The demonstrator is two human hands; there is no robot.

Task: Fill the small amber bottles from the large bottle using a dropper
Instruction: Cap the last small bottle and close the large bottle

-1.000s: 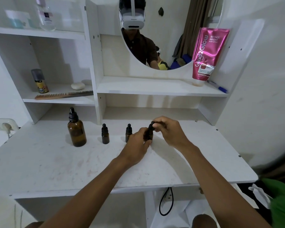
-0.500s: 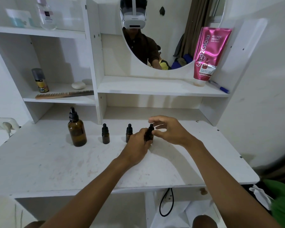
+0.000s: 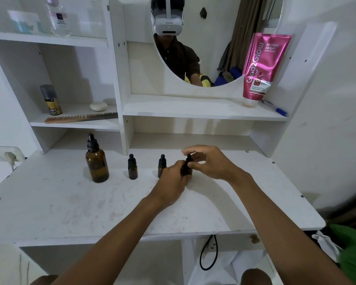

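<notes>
Both hands meet at center frame over one small bottle (image 3: pixel 188 168) standing on the desk (image 3: pixel 70 202): my left hand (image 3: pixel 173 182) wraps its body, my right hand (image 3: pixel 209 162) pinches its dropper cap between thumb and fingers. Left of them, two more small bottles (image 3: pixel 132 167) (image 3: pixel 162 165) stand capped in a row, with the big bottle (image 3: pixel 97 162) farther left, also capped. White and scuffed, the desk carries shelves behind. A comb (image 3: pixel 80 118) lies on the left shelf, and a pink tube (image 3: pixel 262 66) leans by the mirror (image 3: pixel 214 38) at upper right.
</notes>
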